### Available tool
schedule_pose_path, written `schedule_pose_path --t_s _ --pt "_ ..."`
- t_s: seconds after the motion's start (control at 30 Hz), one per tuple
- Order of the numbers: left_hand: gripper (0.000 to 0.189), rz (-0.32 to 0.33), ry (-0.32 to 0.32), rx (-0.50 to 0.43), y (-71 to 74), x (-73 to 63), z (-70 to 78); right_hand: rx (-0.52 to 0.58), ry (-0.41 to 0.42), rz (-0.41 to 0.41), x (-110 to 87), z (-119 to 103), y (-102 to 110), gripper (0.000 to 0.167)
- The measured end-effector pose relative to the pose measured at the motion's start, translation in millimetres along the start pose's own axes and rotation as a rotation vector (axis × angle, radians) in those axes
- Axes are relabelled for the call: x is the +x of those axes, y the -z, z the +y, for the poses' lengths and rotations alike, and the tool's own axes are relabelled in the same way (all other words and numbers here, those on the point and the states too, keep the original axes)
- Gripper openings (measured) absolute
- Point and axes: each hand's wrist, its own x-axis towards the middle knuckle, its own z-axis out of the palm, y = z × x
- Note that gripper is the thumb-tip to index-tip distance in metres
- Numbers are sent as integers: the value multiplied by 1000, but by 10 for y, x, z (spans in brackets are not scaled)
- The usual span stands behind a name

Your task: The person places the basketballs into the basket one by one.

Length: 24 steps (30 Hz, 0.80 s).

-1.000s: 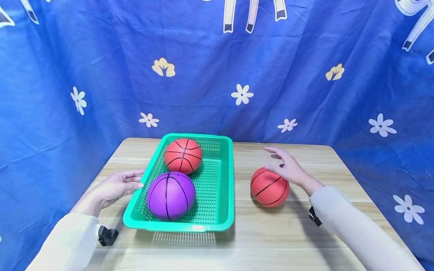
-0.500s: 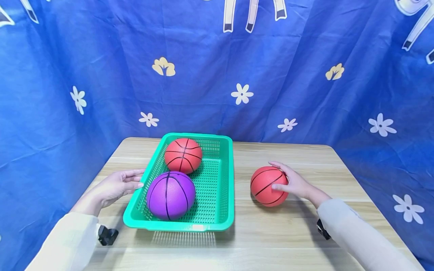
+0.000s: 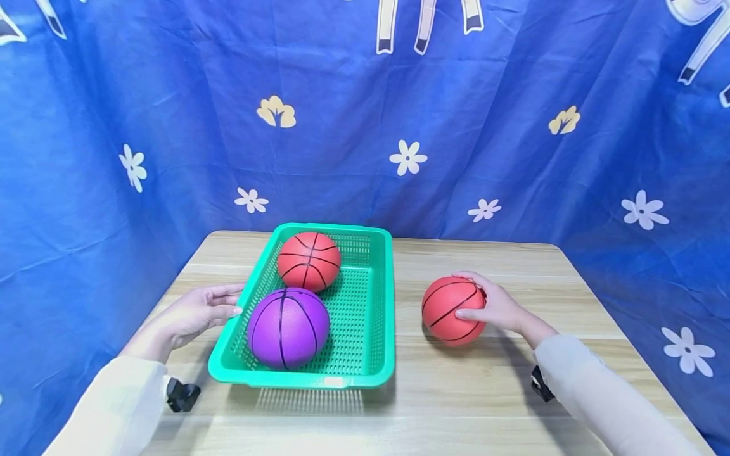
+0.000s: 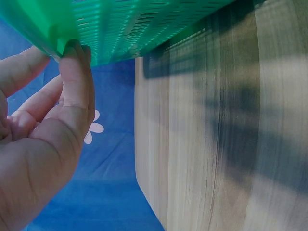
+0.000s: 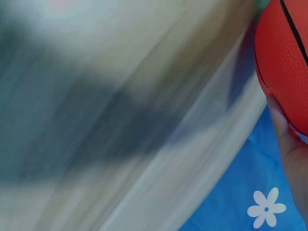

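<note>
A green plastic basket (image 3: 381, 377) with perforated walls stands on the table. Inside it, a red mini basketball (image 3: 309, 261) sits at the far left and a purple mini basketball (image 3: 288, 329) in front of it. My left hand (image 3: 191, 315) pinches the basket's left rim between thumb and fingers; the left wrist view has the fingers (image 4: 76, 79) against the rim. To the right of the basket, my right hand (image 3: 500, 306) grips another red mini basketball (image 3: 447, 313) from its right side, thumb toward me. Whether this ball touches the table is hard to tell.
The wood-grain table (image 3: 433, 405) has its far edge against a blue curtain (image 3: 342, 158) printed with flowers and animal legs. The curtain also hangs on the left and right. A strip of table separates the basket from the right-hand ball.
My right hand has come down from above the red ball on the right and closed round its right side. The ball has risen very slightly. The left hand and basket stay put.
</note>
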Motion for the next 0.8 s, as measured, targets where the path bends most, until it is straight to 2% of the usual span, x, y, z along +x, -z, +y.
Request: schedule_pose_path --t_s 0.13,0.33,0.43,0.6,0.8 --pt "73 -3 4 2 2 2 -1 -8 -8 42 69 -128 57 73" --pt "73 1 12 2 4 3 2 -16 10 103 204 -649 132 73" --pt "73 -1 10 -3 6 5 -4 -1 37 127 297 -796 132 72" --pt "73 -2 4 -19 10 7 -12 65 98 152 473 -992 56 71" --pt "73 1 6 -2 9 10 -11 65 155 161 666 -1244 -124 70"
